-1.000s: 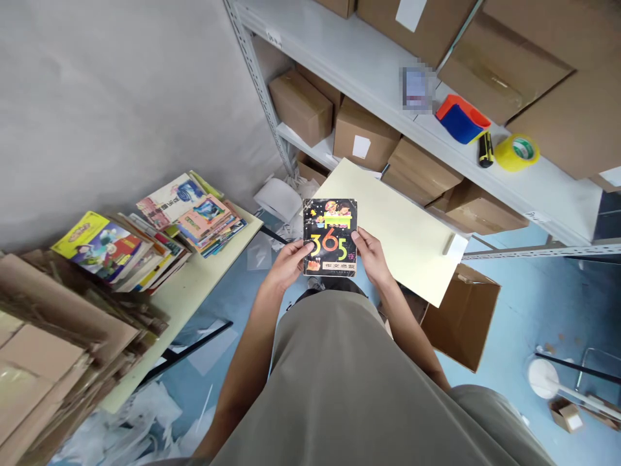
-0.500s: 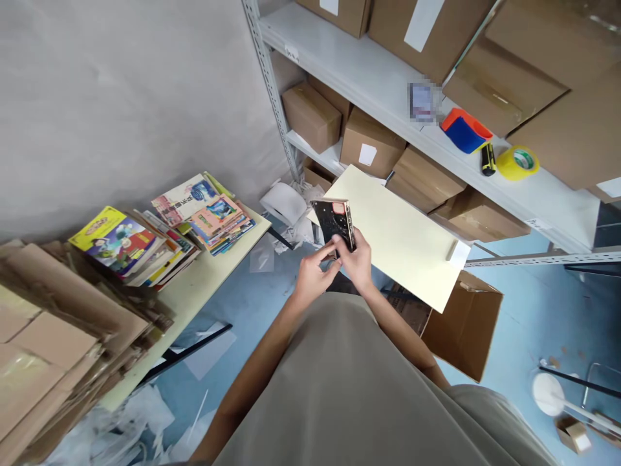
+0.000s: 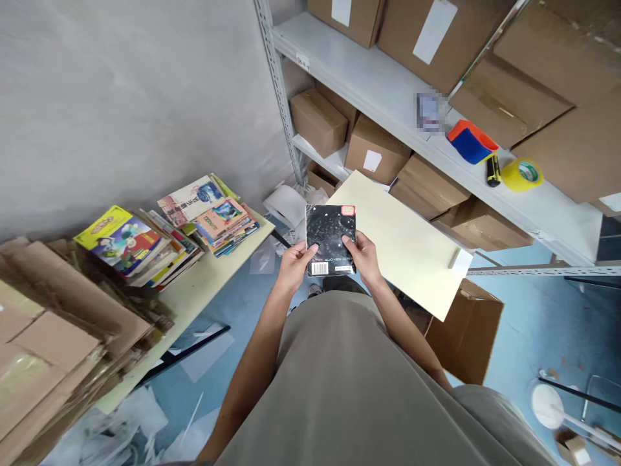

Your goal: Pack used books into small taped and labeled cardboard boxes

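Observation:
A black book (image 3: 330,233) with small white stars, a red-and-white label at its upper right corner and a barcode at its lower left faces me in front of my body. My left hand (image 3: 295,264) grips its left edge, thumb on the cover. On the opposite edge, my right hand (image 3: 365,256) is closed the same way, its thumb lying on the cover. The fingers behind the book are hidden. Just beyond and to the right lies a pale yellow tabletop (image 3: 398,239).
Stacks of books (image 3: 123,243) and flattened cardboard (image 3: 63,323) lie on a side table at left. Metal shelving (image 3: 359,77) holds cardboard boxes, yellow tape (image 3: 522,175), a cutter (image 3: 493,171) and a red-and-blue holder (image 3: 470,141). An open carton (image 3: 468,330) stands on the floor.
The book has turned from a slant to show its cover flat towards me. My left hand has moved left from the book's bottom to its left edge; my right hand now holds the right edge.

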The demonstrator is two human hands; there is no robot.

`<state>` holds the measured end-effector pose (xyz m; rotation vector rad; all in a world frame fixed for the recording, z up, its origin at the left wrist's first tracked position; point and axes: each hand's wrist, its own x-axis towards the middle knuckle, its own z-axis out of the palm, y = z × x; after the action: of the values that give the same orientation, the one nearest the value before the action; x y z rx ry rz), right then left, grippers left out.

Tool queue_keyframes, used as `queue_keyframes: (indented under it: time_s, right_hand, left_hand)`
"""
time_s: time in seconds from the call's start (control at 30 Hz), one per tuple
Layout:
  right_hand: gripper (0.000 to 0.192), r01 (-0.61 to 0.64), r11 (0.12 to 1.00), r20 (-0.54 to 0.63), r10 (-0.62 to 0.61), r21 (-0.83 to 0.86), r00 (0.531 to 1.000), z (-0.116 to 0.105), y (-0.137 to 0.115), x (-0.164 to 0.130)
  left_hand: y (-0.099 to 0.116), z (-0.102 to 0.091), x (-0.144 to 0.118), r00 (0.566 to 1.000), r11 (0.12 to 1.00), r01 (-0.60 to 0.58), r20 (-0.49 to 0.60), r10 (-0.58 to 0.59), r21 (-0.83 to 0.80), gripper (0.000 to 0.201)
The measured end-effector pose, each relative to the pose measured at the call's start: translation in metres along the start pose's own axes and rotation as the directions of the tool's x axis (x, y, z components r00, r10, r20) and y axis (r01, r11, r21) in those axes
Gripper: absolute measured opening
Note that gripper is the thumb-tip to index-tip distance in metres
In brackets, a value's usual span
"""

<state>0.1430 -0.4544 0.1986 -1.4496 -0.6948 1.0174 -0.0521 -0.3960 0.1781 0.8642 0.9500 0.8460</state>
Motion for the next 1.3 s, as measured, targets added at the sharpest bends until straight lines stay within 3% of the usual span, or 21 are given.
queue_keyframes:
  time_s: [0.1, 0.17, 0.23, 0.3, 0.4, 0.47, 0.63, 0.7, 0.77, 0.87, 1.0, 1.17, 1.3]
  right_hand:
    - [0.097, 0.043, 0.997, -0.035, -0.046, -0.069, 0.998, 0.003, 0.003, 0.005]
    - [0.101, 0.027, 0.996, 0.065, -0.022, -0.083, 0.998, 0.011, 0.004, 0.000]
    - [0.095, 0.041, 0.995, 0.185, -0.023, -0.095, 0.982, 0.021, 0.002, -0.009]
    - [0.079, 0.086, 0.989, 0.234, -0.055, -0.122, 0.971, 0.028, -0.001, -0.014]
    - [0.059, 0.113, 0.982, 0.219, -0.079, -0.148, 0.972, 0.025, -0.007, -0.013]
    - [0.058, 0.065, 0.993, 0.219, -0.041, -0.103, 0.975, 0.017, -0.012, -0.009]
    - [0.060, -0.100, 0.993, 0.280, 0.081, 0.057, 0.956, 0.005, -0.023, -0.011]
    - [0.059, -0.128, 0.987, 0.301, 0.095, 0.093, 0.949, 0.006, -0.025, -0.015]
    - [0.060, -0.140, 0.985, 0.314, 0.101, 0.105, 0.944, 0.008, -0.025, -0.016]
    - [0.062, -0.138, 0.986, 0.331, 0.099, 0.096, 0.938, 0.009, -0.022, -0.012]
    - [0.063, -0.100, 0.993, 0.305, 0.076, 0.066, 0.949, 0.008, -0.016, -0.001]
    - [0.059, 0.042, 0.999, 0.272, -0.049, 0.031, 0.961, 0.009, -0.013, 0.011]
    - [0.053, 0.170, 0.985, 0.251, -0.171, 0.026, 0.953, 0.010, -0.018, 0.013]
  left_hand:
    - [0.000, 0.006, 0.002, 0.982, 0.987, -0.102, -0.148, 0.120, 0.122, 0.053]
    - [0.001, 0.013, -0.002, 0.957, 0.963, -0.149, -0.212, 0.197, 0.223, 0.047]
    - [0.001, 0.022, -0.012, 0.946, 0.937, -0.200, -0.191, 0.261, 0.288, 0.044]
    - [0.002, 0.029, -0.023, 0.950, 0.915, -0.251, -0.102, 0.296, 0.315, 0.048]
    - [0.005, 0.026, -0.031, 0.968, 0.928, -0.250, 0.059, 0.243, 0.278, 0.055]
    - [0.007, 0.014, -0.026, 0.978, 0.949, -0.209, 0.077, 0.196, 0.238, 0.054]
    - [0.014, -0.032, -0.001, 0.952, 0.978, -0.149, -0.246, 0.182, 0.147, 0.069]
    - [0.018, -0.044, 0.003, 0.980, 0.997, -0.056, -0.187, 0.066, 0.059, 0.076]
    - [0.023, -0.048, 0.002, 0.998, 0.999, 0.040, -0.052, -0.041, -0.010, 0.076]
    - [0.032, -0.046, -0.001, 0.998, 0.997, 0.064, 0.032, -0.062, -0.038, 0.071]
    - [0.038, -0.042, -0.002, 1.000, 1.000, -0.005, -0.007, 0.005, 0.006, 0.069]
    - [0.032, -0.049, 0.002, 0.989, 0.979, -0.149, 0.004, 0.150, 0.137, 0.064]
    - [0.039, -0.055, 0.005, 0.919, 0.869, -0.387, 0.058, 0.389, 0.308, 0.047]
